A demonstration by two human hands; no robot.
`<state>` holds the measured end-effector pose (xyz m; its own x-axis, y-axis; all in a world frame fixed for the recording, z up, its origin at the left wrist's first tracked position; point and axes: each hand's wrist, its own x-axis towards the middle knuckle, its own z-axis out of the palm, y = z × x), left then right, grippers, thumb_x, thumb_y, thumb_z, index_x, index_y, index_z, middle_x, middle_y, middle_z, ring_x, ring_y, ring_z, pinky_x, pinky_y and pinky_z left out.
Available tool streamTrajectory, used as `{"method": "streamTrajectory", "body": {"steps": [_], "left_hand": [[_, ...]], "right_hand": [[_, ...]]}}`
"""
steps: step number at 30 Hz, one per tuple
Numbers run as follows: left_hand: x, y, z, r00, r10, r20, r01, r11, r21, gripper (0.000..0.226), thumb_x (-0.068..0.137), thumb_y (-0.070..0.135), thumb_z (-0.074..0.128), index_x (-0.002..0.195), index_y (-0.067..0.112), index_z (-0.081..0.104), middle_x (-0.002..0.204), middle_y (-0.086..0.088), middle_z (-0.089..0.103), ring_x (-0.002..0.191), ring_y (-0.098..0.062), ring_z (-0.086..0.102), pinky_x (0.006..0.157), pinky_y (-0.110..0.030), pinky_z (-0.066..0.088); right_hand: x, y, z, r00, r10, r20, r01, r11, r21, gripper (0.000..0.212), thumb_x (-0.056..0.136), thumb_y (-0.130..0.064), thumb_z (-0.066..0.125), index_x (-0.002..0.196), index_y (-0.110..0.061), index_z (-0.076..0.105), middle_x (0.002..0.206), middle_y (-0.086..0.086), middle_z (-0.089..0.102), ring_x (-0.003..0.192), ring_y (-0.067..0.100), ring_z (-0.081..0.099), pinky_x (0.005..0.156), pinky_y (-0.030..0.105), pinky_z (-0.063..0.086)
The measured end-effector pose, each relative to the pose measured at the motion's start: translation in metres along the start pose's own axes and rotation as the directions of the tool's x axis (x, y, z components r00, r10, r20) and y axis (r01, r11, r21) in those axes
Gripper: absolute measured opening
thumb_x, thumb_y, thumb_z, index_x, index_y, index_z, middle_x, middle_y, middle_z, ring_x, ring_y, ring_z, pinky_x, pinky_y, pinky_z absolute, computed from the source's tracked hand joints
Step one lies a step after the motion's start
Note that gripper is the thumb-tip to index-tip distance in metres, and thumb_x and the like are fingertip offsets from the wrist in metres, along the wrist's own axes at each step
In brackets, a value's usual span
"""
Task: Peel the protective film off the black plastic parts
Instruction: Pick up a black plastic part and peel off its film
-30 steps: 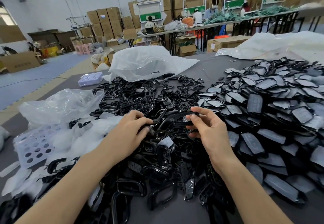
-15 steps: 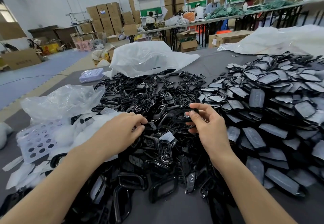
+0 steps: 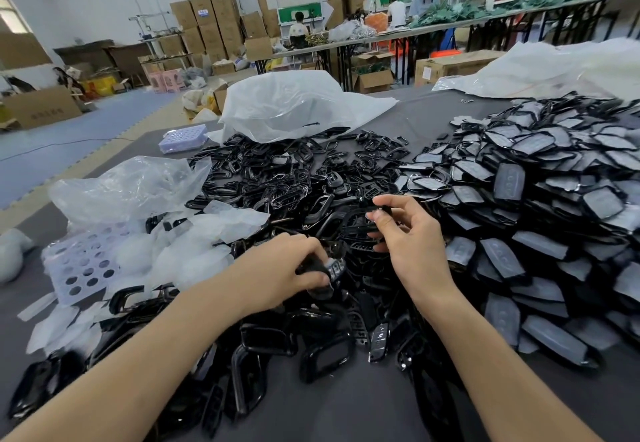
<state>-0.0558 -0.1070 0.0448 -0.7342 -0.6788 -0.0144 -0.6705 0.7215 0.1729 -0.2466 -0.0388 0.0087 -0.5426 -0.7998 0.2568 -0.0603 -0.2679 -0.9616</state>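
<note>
Likely light, stiff, slick, so best pinched at the edges: left grip (image 3: 277, 268) curled round one part (image 3: 334, 267), right grip (image 3: 412, 241) pinching another part (image 3: 387, 210).

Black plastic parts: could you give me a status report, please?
Left hand grips a black part. Right hand pinches a second part. Parts pile crowds both.

Glossy black plastic parts (image 3: 277, 178) heaped loosely mid-table; greyish film-covered parts (image 3: 554, 182) piled at right; white peeled film (image 3: 207, 227), seemingly, crumpled at left.
</note>
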Motion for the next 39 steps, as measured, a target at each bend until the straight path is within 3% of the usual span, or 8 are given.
{"method": "streamTrajectory", "body": {"steps": [9,14,19,28,31,34,37,39], "left_hand": [[-0.009,0.004,0.002,0.935,0.019,-0.353,0.066,0.971,0.228,0.033,0.096,0.015,0.047,0.125,0.025,0.06,0.117,0.005,0.059,0.113,-0.022,0.049,0.096,-0.035,0.039],[-0.005,0.034,0.015,0.996,0.074,-0.044,-0.064,0.977,0.204,0.04,0.097,0.053,0.047,0.129,0.03,0.051,0.122,0.008,0.053,0.118,-0.015,0.046,0.1,-0.033,0.038],[-0.006,0.035,0.022,0.987,0.11,-0.115,-0.088,0.979,0.183,0.033,0.101,0.043,0.047,0.131,0.03,0.044,0.117,0.014,0.054,0.123,-0.011,0.042,0.087,-0.026,0.038],[-0.015,0.025,0.029,0.968,0.176,-0.177,-0.091,0.91,0.404,0.045,0.104,0.03,0.041,0.147,0.032,0.028,0.131,0.013,0.05,0.122,-0.015,0.044,0.098,-0.028,0.035],[-0.008,0.022,0.018,0.933,-0.024,-0.359,-0.017,0.994,-0.109,0.034,0.102,0.024,0.05,0.135,0.032,0.054,0.111,0.015,0.063,0.107,-0.009,0.058,0.092,-0.02,0.042],[0.002,0.022,0.009,0.847,-0.404,-0.344,-0.06,0.571,-0.818,0.022,0.099,0.017,0.059,0.107,0.033,0.073,0.087,0.008,0.075,0.08,-0.007,0.069,0.08,-0.023,0.055],[0.01,0.033,0.011,0.863,-0.48,-0.157,-0.171,0.015,-0.985,0.019,0.096,0.007,0.06,0.097,0.016,0.077,0.087,-0.003,0.076,0.078,-0.011,0.069,0.071,-0.023,0.058],[0.013,0.038,0.015,0.873,-0.476,-0.103,-0.204,-0.165,-0.965,0.016,0.093,0.004,0.059,0.097,0.009,0.075,0.085,-0.006,0.076,0.076,-0.01,0.071,0.069,-0.021,0.058]], "right_hand": [[0.0,-0.003,-0.002,1.0,-0.004,0.001,0.004,1.0,0.009,0.02,0.1,-0.013,0.061,0.101,-0.033,0.067,0.1,0.0,0.073,0.079,0.009,0.071,0.062,0.02,0.055],[0.0,-0.002,-0.002,1.0,-0.002,-0.006,0.002,1.0,0.003,0.02,0.099,-0.013,0.061,0.1,-0.032,0.067,0.098,0.0,0.074,0.077,0.009,0.071,0.063,0.021,0.055],[0.001,0.0,-0.003,1.0,0.004,-0.013,-0.003,1.0,0.015,0.02,0.099,-0.012,0.062,0.101,-0.031,0.068,0.096,-0.002,0.074,0.075,0.009,0.071,0.062,0.021,0.056],[0.003,0.002,-0.005,0.999,0.028,-0.016,-0.027,0.999,0.025,0.02,0.098,-0.015,0.063,0.101,-0.034,0.068,0.096,-0.008,0.074,0.079,0.013,0.072,0.06,0.021,0.055],[0.004,0.003,-0.004,1.0,0.027,-0.01,-0.027,0.999,0.024,0.021,0.099,-0.015,0.063,0.1,-0.035,0.068,0.096,-0.013,0.074,0.081,0.013,0.073,0.062,0.022,0.056],[0.003,0.004,0.0,1.0,0.027,-0.009,-0.027,0.999,0.046,0.02,0.098,-0.014,0.064,0.1,-0.033,0.068,0.094,-0.009,0.075,0.078,0.015,0.073,0.064,0.023,0.057],[0.001,0.006,0.003,0.999,0.032,0.009,-0.033,0.998,0.058,0.019,0.097,-0.014,0.065,0.1,-0.032,0.066,0.094,-0.002,0.076,0.076,0.018,0.074,0.067,0.027,0.06],[0.0,0.006,0.004,0.999,0.044,0.02,-0.046,0.996,0.078,0.016,0.097,-0.014,0.065,0.1,-0.029,0.066,0.095,0.001,0.076,0.079,0.02,0.075,0.068,0.027,0.06]]}}
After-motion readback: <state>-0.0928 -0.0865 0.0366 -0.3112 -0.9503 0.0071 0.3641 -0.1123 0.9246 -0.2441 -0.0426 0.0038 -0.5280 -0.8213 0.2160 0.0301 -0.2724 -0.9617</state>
